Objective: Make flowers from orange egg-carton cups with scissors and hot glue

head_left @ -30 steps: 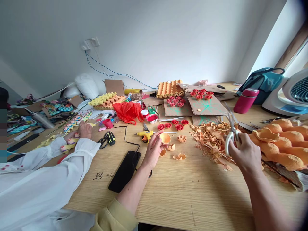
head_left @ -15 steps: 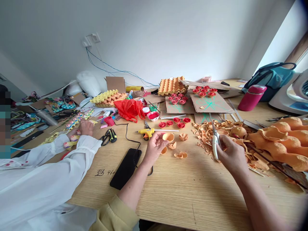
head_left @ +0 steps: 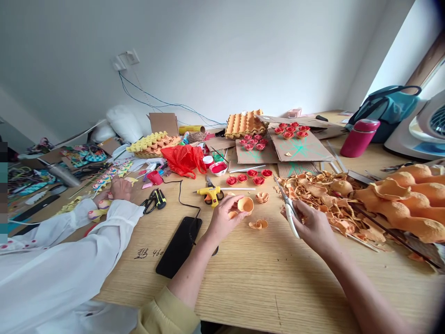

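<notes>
Here's the left hand (head_left: 225, 220) over the middle of the wooden surface (head_left: 243, 283), well in from its near edge, thumb and fingers pinching an orange cup (head_left: 245, 205) by its side, probably so that the rim stays free and the open mouth can be seen. Across from it, apart from the cup, the right hand (head_left: 311, 227) has its fingers curled around the white handles of the scissors (head_left: 291, 215), blades angled up towards the far edge, perhaps to keep the points off the other hand; which fingers sit inside the loops, I cannot tell. A curled orange piece (head_left: 258, 224) and a rosette (head_left: 262, 198) lie between the two hands, seemingly within easy reach, while the scraps (head_left: 313, 185) are heaped farther right, likely to leave the near edge free for the forearms. The egg tray (head_left: 403, 199) sits beyond them, towards the right side of the surface. And what a change from a second ago: the scissors were over by the tray side of the heap, and now they've swung left, much nearer the cup, which covers a curled piece that showed beside it earlier.
</notes>
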{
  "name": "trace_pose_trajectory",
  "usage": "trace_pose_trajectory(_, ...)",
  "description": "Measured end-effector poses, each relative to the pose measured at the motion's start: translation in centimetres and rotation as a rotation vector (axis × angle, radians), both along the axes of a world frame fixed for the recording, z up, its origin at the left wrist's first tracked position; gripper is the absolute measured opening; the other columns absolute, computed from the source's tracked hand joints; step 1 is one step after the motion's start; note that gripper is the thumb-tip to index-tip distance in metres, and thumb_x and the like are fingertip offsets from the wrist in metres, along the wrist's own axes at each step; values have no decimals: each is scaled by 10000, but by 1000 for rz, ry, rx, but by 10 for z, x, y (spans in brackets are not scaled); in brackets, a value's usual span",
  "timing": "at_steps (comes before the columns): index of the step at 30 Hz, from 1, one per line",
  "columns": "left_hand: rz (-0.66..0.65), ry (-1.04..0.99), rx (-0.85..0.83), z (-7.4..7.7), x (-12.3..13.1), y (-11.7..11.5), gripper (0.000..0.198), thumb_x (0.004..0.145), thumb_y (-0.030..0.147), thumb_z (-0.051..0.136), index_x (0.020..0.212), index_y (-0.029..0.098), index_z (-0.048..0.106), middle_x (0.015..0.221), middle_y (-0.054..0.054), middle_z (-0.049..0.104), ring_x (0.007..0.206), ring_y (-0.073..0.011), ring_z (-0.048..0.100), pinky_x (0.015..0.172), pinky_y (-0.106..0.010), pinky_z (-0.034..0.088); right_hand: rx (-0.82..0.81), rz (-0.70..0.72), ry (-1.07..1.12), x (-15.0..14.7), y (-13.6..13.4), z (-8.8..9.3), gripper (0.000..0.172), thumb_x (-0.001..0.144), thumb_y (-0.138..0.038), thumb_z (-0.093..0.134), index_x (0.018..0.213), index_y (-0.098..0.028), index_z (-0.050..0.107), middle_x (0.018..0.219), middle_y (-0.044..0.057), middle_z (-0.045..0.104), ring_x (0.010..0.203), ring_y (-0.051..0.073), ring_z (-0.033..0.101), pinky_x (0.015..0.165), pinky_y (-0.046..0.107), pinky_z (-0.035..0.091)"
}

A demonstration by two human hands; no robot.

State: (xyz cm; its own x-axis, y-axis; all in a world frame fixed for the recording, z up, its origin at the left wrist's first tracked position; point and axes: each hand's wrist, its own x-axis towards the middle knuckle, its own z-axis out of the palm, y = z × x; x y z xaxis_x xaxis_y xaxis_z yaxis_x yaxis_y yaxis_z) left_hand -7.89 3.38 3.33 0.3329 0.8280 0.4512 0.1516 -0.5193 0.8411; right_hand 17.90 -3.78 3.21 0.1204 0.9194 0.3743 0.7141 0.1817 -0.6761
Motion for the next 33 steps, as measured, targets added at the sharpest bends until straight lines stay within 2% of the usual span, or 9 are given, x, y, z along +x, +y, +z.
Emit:
trace_pose_trajectory(6,155,99,94,11,-11,4,408,862,313,713,1259,229,677,1181,-115,642,943,-213,662,843,-361,588,6,19,-3,0,0,1,347,911,-526,559,724,-237,515,591,-45,421,545,138,404,532,257,333)
trace_pose_trajectory(9,176,169,101,15,-19,8,368,861,322,708,1216,225,705,1128,-105,650,884,-205,653,791,-346,584,10,23,-6,0,0,1,353,909,-533,566,722,-238,512,581,-50,415,535,135,397,525,255,333)
trace_pose_trajectory(13,198,414,105,18,-26,9,311,826,322,746,1112,199,740,954,-83,690,827,-229,644,828,-384,543,14,22,-10,0,0,0,353,916,-535,567,735,-235,521,579,-53,418,529,129,389,519,252,332)
trace_pose_trajectory(15,219,535,81,20,-27,7,295,840,327,731,1101,188,731,938,-84,702,854,-247,654,844,-391,528,17,19,-8,0,0,-1,366,912,-541,571,723,-234,511,581,-53,416,534,127,386,519,249,332)
trace_pose_trajectory(20,229,729,19,30,-28,0,291,891,316,669,1144,172,690,1061,-107,725,970,-265,678,878,-379,518,-9,-23,13,3,1,-1,371,889,-546,583,709,-227,519,569,-48,435,535,127,385,511,250,327)
trace_pose_trajectory(26,228,829,7,36,-29,-8,285,903,258,639,1176,181,666,1164,-109,724,1084,-282,681,944,-387,503,-51,-79,67,6,1,3,380,867,-577,584,731,-224,550,601,-36,467,561,132,399,529,255,347)
trace_pose_trajectory(33,179,858,22,31,-27,-9,278,902,262,649,1165,175,669,1195,-121,670,1117,-281,652,981,-396,489,-63,-64,89,7,1,1,420,850,-612,595,697,-226,532,613,-30,467,588,138,413,561,262,358)
